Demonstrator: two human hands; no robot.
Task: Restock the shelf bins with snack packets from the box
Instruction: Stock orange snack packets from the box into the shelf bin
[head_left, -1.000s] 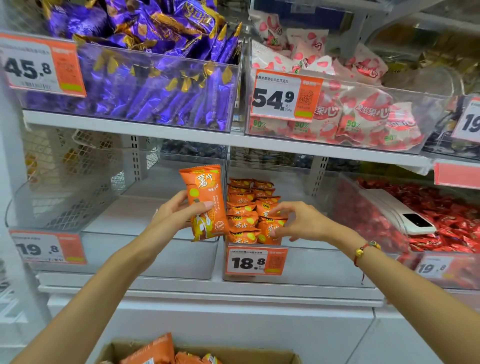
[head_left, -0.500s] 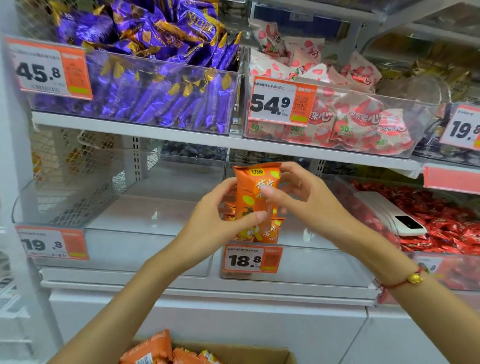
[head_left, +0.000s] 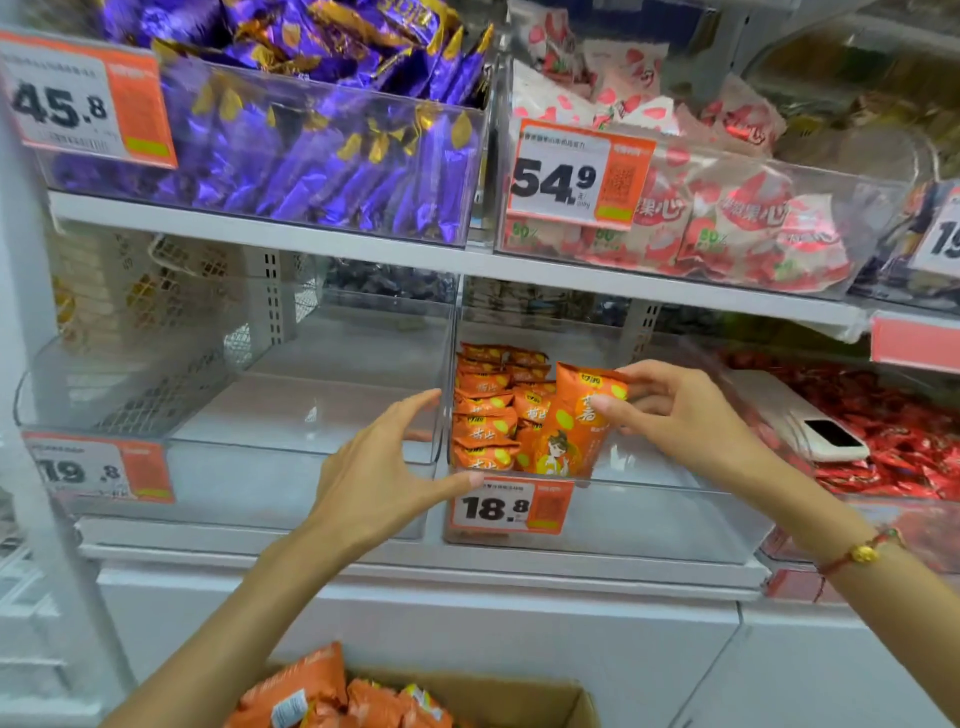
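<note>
- The right hand (head_left: 670, 410) pinches an orange snack packet (head_left: 574, 426) near its top corner, thumb in front and fingers behind, and holds it upright inside the clear bin (head_left: 623, 512) on the lower shelf.
- That packet stands at the front of the bin, just beside a stack of the same orange packets (head_left: 485, 405) lined up along the bin's left wall.
- The left hand (head_left: 384, 467) holds nothing — its fingers are spread and relaxed, and the thumb tip touches the bin's front rim near the 18.8 price tag (head_left: 511, 505).
- A cardboard box (head_left: 545, 701) at the bottom edge of the view holds more orange packets (head_left: 332, 691).
- The neighbouring clear bin (head_left: 249, 483) on the left carries a 19.8 tag.
- On the upper shelf sit a bin of purple wrappers (head_left: 311, 150) and a bin of pink-and-white packets (head_left: 727, 223).
- To the right, a white phone-like device (head_left: 810, 421) lies on a heap of red sweets (head_left: 904, 441).
- A red cord bracelet with a gold bead (head_left: 862, 552) circles the right wrist.
</note>
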